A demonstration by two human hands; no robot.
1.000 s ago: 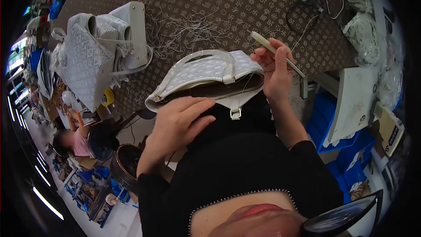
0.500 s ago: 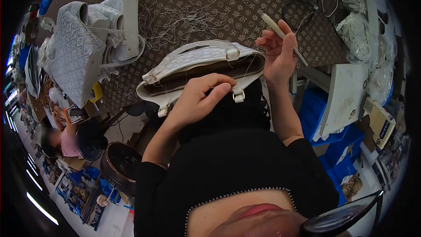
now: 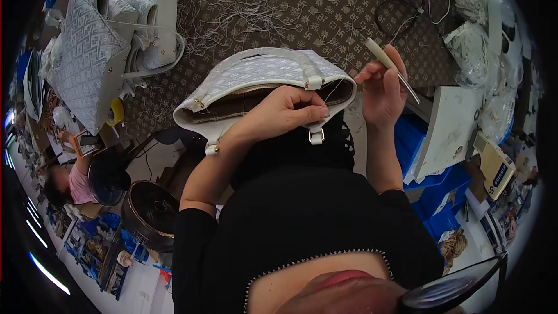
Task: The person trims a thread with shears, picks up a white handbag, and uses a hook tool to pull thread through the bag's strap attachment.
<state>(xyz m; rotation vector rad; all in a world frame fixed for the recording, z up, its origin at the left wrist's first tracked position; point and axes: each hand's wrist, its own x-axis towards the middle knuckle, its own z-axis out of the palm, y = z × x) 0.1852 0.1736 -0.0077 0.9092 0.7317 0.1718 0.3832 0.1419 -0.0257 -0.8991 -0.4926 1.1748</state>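
Now | left hand [image 3: 288, 113] is gripping the white handbag [image 3: 261, 72], fingers curling over the near rim of its open mouth | handbag is sitting at the near edge of the tabletop [image 3: 302, 6] | right hand [image 3: 382, 90] is pinching a thin tool [image 3: 381, 57], raised just beside the bag | grey bags [image 3: 96, 52] are lying well apart, far left

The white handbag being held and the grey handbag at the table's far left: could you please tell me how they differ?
The white handbag is held at the edge of the table, the left hand clasping its rim; the grey handbag lies untouched on the table. The white handbag sits mouth up, showing brown lining; the grey handbag lies on its side. Both have a diamond-patterned surface and pale trim.
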